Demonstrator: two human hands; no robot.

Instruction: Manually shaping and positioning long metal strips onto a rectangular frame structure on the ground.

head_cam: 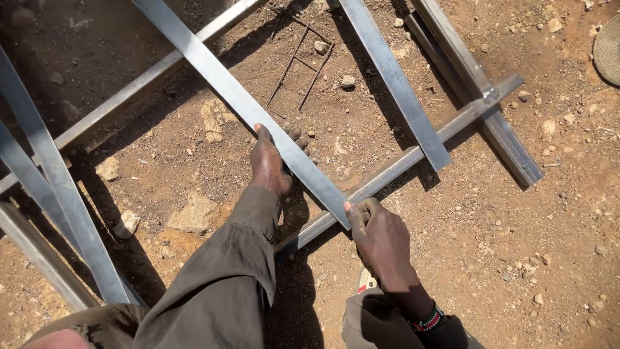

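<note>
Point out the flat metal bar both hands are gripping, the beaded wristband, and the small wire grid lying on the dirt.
flat metal bar (pixel 226 90), head view, mid-length of its face.
beaded wristband (pixel 429 319), head view, beads on the right wrist.
wire grid (pixel 300 64), head view, a middle rung.

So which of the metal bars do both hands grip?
The flat metal bar running diagonally from top left; left hand and right hand hold its near end.

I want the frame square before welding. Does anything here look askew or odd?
Yes. The flat bar held by the left hand and right hand lies diagonally across the other bars. A bent wire grid lies loose in the dirt.
</note>
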